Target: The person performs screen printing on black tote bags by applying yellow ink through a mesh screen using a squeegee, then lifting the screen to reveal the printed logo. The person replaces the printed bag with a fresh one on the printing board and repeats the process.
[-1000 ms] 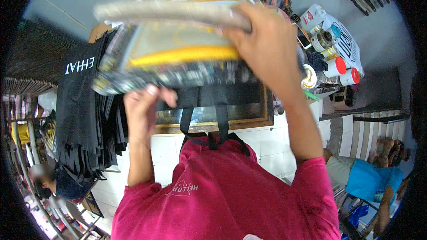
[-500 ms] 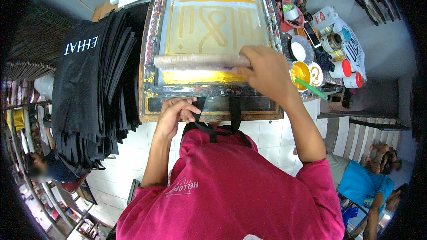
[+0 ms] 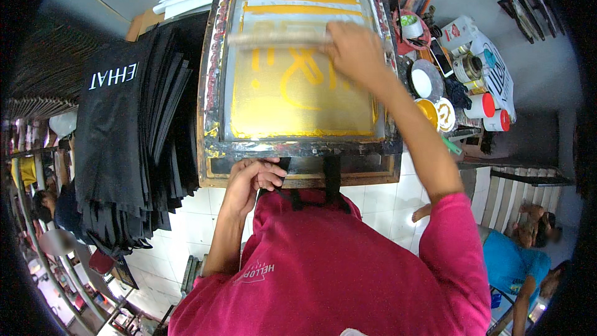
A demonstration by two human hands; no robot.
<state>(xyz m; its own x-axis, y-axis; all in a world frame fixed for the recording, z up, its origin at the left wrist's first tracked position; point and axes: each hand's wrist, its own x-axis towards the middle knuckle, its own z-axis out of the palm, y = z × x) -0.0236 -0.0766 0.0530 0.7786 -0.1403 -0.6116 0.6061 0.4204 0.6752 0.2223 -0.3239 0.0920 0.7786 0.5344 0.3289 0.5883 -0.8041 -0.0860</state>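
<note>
Right hand: the right hand (image 3: 356,51) is wrapped firmly round one end of a pale squeegee (image 3: 278,38), fingers folded over its top.
Squeegee: slightly smeared by motion, it reaches from that fist toward nine o'clock, lying crosswise over the upper half of a printing screen (image 3: 305,147), if you call twelve the side farthest from the worker.
Left hand: at about seven o'clock, the left hand (image 3: 255,177) sits just past the screen's near edge, fingers loosely curled beside a black strap (image 3: 285,165); I can't tell whether they have hold of it.
Mesh: golden over its nearer part, with a bolder yellow looping design (image 3: 301,81) and thick yellow bands (image 3: 298,10) up at twelve.
Base: a wood-edged board (image 3: 373,180) shows under the screen at six, where a second black strap (image 3: 333,177) hangs over its edge.
Bags: a thick pile of black bags (image 3: 112,130) drapes down at nine o'clock, pale rolls (image 3: 183,3) beyond it near ten.
Pots: an open tub of yellow ink (image 3: 426,111) stands between three and four, red-lidded jars (image 3: 480,106) farther out, a phone (image 3: 443,59) around three, a pink basin (image 3: 411,30) toward two.
Company: someone in a blue shirt (image 3: 516,264) is off at half past four.
</note>
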